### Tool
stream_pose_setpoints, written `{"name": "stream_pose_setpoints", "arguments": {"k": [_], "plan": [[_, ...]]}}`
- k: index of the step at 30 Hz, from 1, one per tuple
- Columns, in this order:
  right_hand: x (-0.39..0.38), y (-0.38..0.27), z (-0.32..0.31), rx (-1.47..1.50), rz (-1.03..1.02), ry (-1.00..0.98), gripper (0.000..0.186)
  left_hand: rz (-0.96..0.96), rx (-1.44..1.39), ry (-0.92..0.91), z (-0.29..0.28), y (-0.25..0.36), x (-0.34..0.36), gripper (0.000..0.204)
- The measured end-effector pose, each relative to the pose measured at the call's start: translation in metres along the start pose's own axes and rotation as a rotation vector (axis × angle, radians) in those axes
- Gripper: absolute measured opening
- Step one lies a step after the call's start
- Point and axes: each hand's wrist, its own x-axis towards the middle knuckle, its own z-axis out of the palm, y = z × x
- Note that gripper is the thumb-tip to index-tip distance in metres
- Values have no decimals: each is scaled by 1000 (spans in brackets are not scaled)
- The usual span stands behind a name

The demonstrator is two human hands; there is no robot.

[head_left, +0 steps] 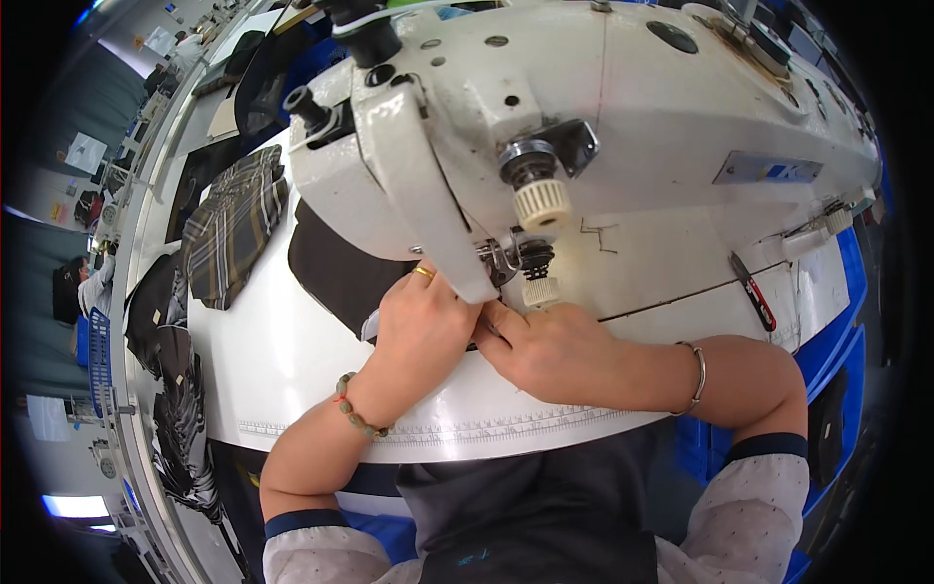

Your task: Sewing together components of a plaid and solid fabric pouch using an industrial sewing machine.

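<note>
A white sewing machine stands over the work surface. Beneath its head lies a piece of dark fabric, partly covered by the machine and my hands. My left hand, with a gold ring, is closed at the fabric's edge beside the needle area. Close against it, my right hand has thumb and fingers pinched together just in front of the presser area. A sliver of dark cloth shows between the two hands. The needle and the fingertips are mostly hidden by the machine head.
A small red-and-black handled tool lies right of the machine. Plaid fabric and crumpled dark cloth lie at the left. A printed ruler strip runs along the near edge of the table. Blue bins stand at the right.
</note>
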Motion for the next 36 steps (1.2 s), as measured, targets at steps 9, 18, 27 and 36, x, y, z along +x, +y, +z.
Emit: {"name": "stream_pose_setpoints", "arguments": {"k": [9, 18, 27, 36], "plan": [[-2, 0, -3, -68, -24, 1, 22, -210, 34, -54, -38, 13, -9, 19], [-9, -13, -10, -24, -116, -56, 31, 11, -67, -25, -32, 16, -13, 39], [-11, -22, -19, -135, -60, -21, 32, -5, -121, -66, -30, 14, -11, 39], [-9, -17, -14, -85, -109, -2, 32, 9, -118, -64, -26, 15, -11, 39]]}}
